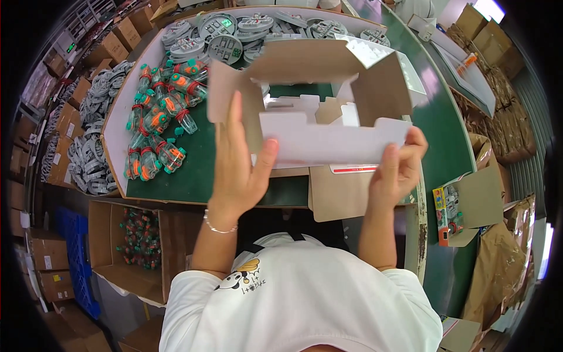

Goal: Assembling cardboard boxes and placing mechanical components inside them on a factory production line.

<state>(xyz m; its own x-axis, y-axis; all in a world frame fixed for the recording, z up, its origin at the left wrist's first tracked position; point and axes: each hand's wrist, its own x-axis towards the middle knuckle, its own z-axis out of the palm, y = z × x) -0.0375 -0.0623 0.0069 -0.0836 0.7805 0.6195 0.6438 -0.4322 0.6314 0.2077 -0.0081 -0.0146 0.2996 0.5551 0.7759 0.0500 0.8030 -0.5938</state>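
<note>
Both my hands hold a small open cardboard carton (375, 88), brown inside and white outside, raised above the green work table (193, 170). My left hand (240, 164) presses its fingers flat against the carton's left wall, thumb on the white front flap (328, 141). My right hand (396, 164) pinches the right end of that flap. The carton's inside looks empty, with cut tabs folded at its far side.
A pile of clear toys with orange and teal parts (158, 123) lies on the table's left. Grey round blister packs (234, 35) fill the far side. An open brown box (138, 246) with more toys stands below left. Flat cardboard (337, 193) lies under the carton.
</note>
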